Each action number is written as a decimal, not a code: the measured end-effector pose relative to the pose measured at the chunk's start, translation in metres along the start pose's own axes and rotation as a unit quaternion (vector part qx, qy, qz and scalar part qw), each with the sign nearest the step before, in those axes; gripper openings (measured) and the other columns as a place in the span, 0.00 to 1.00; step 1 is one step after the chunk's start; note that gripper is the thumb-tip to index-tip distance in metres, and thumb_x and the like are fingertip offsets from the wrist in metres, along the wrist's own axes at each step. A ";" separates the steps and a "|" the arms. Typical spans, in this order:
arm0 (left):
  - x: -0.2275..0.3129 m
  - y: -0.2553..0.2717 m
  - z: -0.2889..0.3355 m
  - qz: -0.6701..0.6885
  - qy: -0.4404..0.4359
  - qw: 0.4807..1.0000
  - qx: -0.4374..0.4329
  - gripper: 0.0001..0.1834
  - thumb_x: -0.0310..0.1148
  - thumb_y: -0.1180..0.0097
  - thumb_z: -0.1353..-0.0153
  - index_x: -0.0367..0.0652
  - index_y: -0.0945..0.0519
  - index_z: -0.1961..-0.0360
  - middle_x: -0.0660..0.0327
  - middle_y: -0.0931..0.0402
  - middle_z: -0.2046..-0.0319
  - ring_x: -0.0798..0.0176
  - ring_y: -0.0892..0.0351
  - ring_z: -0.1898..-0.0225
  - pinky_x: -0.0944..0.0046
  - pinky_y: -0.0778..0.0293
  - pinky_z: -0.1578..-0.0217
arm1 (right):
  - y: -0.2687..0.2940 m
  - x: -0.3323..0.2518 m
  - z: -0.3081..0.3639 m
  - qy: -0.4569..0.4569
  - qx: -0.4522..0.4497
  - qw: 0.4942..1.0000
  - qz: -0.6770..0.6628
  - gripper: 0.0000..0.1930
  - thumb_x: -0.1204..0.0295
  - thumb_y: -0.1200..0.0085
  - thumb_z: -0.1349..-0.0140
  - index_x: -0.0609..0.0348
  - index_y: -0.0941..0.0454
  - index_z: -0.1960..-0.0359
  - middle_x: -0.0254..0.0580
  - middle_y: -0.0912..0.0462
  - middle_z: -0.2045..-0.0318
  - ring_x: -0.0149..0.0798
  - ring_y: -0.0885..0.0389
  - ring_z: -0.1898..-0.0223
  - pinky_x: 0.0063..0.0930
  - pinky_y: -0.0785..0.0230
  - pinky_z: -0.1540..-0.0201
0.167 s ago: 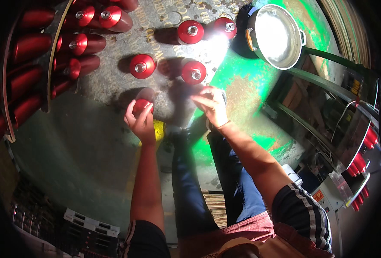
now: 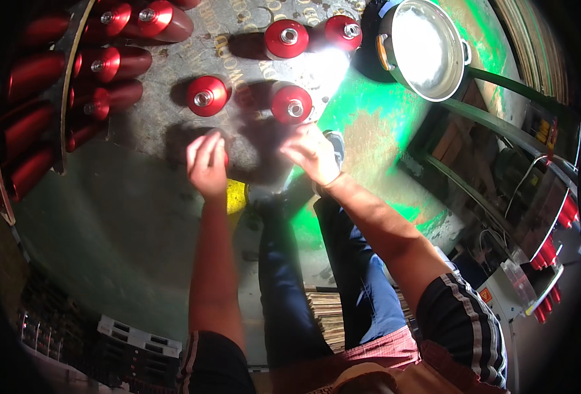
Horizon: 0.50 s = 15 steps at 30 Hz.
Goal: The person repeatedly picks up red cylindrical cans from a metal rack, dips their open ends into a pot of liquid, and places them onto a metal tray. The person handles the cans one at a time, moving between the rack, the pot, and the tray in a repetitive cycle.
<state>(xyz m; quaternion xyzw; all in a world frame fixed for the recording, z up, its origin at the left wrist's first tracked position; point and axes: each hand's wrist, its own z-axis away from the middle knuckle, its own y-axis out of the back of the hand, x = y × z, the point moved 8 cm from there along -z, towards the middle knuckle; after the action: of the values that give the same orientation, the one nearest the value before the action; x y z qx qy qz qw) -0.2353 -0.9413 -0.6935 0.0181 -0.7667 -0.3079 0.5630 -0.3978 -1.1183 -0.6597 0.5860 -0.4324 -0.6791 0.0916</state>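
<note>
Red cylinder [image 2: 223, 157] stood on the grey board [image 2: 152, 125], almost wholly hidden under the left hand [image 2: 206, 164]; only a sliver of red showed at the fingers' right edge. Left hand lay over its top, fingers curled down around it, gripping. Right hand [image 2: 311, 154] hovered just to the right, fingers spread loosely and holding nothing, close above the board's near edge and just below another red cylinder with a silver cap [image 2: 291, 103].

Further out on the board: a third capped cylinder [image 2: 206, 96] stood up and left of the left hand, well apart from it. Two more [image 2: 286, 38] [image 2: 342, 32] stood near the far edge, close together. Strong light glared on the board between these and the nearer ones.

To the left, a rack [image 2: 74, 79] held rows of the same red cylinders lying on their sides, caps pointing right.

At upper right, a round metal pan with handles [image 2: 425, 49] sat on a green-stained floor [image 2: 376, 125]. A yellow object [image 2: 236, 196] showed just below the left wrist; kind could not be told. Blue trousers [image 2: 363, 282] and a shoe [image 2: 335, 144] showed beneath the arms. Machinery with red knobs [image 2: 553, 249] stood at far right, too blurred for detail.
</note>
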 end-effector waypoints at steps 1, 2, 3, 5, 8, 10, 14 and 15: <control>-0.003 0.000 -0.008 0.023 0.010 0.999 0.022 0.15 0.20 0.33 0.44 0.38 0.15 0.55 0.62 0.24 0.68 0.67 0.26 0.69 0.69 0.27 0.65 | 0.008 0.009 -0.005 -0.055 0.054 0.993 -0.084 0.13 0.78 0.30 0.50 0.52 0.19 0.63 0.35 0.22 0.67 0.37 0.22 0.64 0.29 0.26 0.60; -0.010 -0.003 -0.016 0.034 0.049 0.998 0.025 0.19 0.20 0.33 0.44 0.38 0.17 0.50 0.66 0.28 0.72 0.71 0.30 0.71 0.71 0.30 0.67 | 0.016 0.011 -0.010 -0.059 0.104 0.983 -0.138 0.17 0.75 0.29 0.48 0.54 0.20 0.56 0.34 0.22 0.65 0.29 0.25 0.66 0.24 0.27 0.62; -0.017 -0.007 -0.026 0.085 0.083 0.992 0.030 0.24 0.20 0.33 0.44 0.38 0.20 0.44 0.69 0.33 0.74 0.73 0.34 0.72 0.73 0.32 0.68 | 0.019 0.022 -0.013 -0.133 0.125 0.972 -0.149 0.20 0.74 0.29 0.47 0.56 0.21 0.53 0.33 0.22 0.64 0.27 0.27 0.67 0.22 0.29 0.62; -0.022 -0.018 -0.047 0.144 0.111 0.983 0.023 0.35 0.19 0.33 0.44 0.39 0.29 0.34 0.74 0.39 0.75 0.77 0.40 0.72 0.76 0.36 0.68 | 0.025 0.030 -0.024 -0.174 0.144 0.965 -0.135 0.28 0.75 0.28 0.48 0.58 0.25 0.44 0.33 0.23 0.63 0.23 0.31 0.70 0.21 0.30 0.64; -0.029 -0.045 -0.070 0.188 0.166 0.964 -0.085 0.32 0.21 0.33 0.42 0.39 0.27 0.36 0.70 0.24 0.64 0.77 0.27 0.63 0.74 0.29 0.63 | 0.001 0.042 -0.044 -0.223 -0.032 0.972 -0.069 0.23 0.69 0.31 0.45 0.50 0.21 0.46 0.37 0.19 0.70 0.31 0.23 0.72 0.30 0.26 0.65; -0.047 -0.055 -0.072 0.230 0.270 0.929 -0.107 0.19 0.20 0.37 0.39 0.40 0.20 0.46 0.69 0.21 0.60 0.79 0.24 0.66 0.76 0.28 0.70 | -0.004 0.046 -0.052 -0.221 -0.060 0.965 -0.124 0.19 0.67 0.33 0.45 0.47 0.19 0.50 0.40 0.19 0.75 0.37 0.21 0.73 0.33 0.26 0.65; -0.033 -0.044 -0.066 0.107 0.246 0.953 -0.140 0.06 0.21 0.38 0.39 0.39 0.18 0.61 0.73 0.26 0.69 0.80 0.33 0.75 0.75 0.34 0.76 | 0.018 0.044 -0.045 -0.216 -0.079 0.961 -0.155 0.17 0.66 0.35 0.46 0.44 0.19 0.53 0.43 0.17 0.73 0.40 0.16 0.71 0.34 0.23 0.63; 0.003 -0.037 -0.072 0.125 0.078 0.983 -0.111 0.06 0.19 0.37 0.40 0.36 0.19 0.62 0.72 0.28 0.70 0.78 0.32 0.72 0.74 0.31 0.70 | 0.030 0.044 -0.036 -0.252 -0.101 0.953 -0.134 0.16 0.65 0.35 0.47 0.46 0.18 0.55 0.43 0.16 0.72 0.40 0.15 0.70 0.34 0.23 0.63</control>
<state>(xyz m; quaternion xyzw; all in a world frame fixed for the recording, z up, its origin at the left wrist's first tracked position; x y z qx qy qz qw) -0.1849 -1.0053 -0.6965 -0.1167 -0.6776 -0.3156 0.6539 -0.3910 -1.1811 -0.6685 0.4362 -0.2883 -0.8507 -0.0531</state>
